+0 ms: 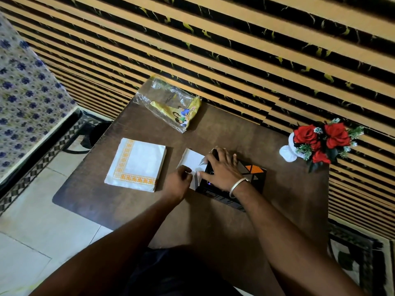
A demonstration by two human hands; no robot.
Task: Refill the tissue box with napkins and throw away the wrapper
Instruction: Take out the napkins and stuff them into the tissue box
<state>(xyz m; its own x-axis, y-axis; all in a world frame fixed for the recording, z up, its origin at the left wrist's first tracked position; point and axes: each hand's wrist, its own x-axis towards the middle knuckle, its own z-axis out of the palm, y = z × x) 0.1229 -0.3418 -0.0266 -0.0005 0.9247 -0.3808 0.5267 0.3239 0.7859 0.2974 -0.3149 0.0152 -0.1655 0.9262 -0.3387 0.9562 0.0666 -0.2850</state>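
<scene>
A black tissue box (254, 175) with orange triangles lies on the brown table (235, 221). My right hand (222, 167) rests flat on top of the box. Its open end flap (192, 162), white inside, sticks out to the left. My left hand (178, 180) pinches the near edge of that flap. A stack of white napkins (136, 164) with an orange border lies to the left of the box, apart from both hands. The clear and yellow plastic wrapper (171, 104) lies crumpled at the back of the table by the wall.
A white vase of red artificial roses (320, 142) stands at the table's right back corner. A striped wall (235, 50) runs behind the table. A patterned cloth (27, 97) hangs at the left above the tiled floor (32, 242).
</scene>
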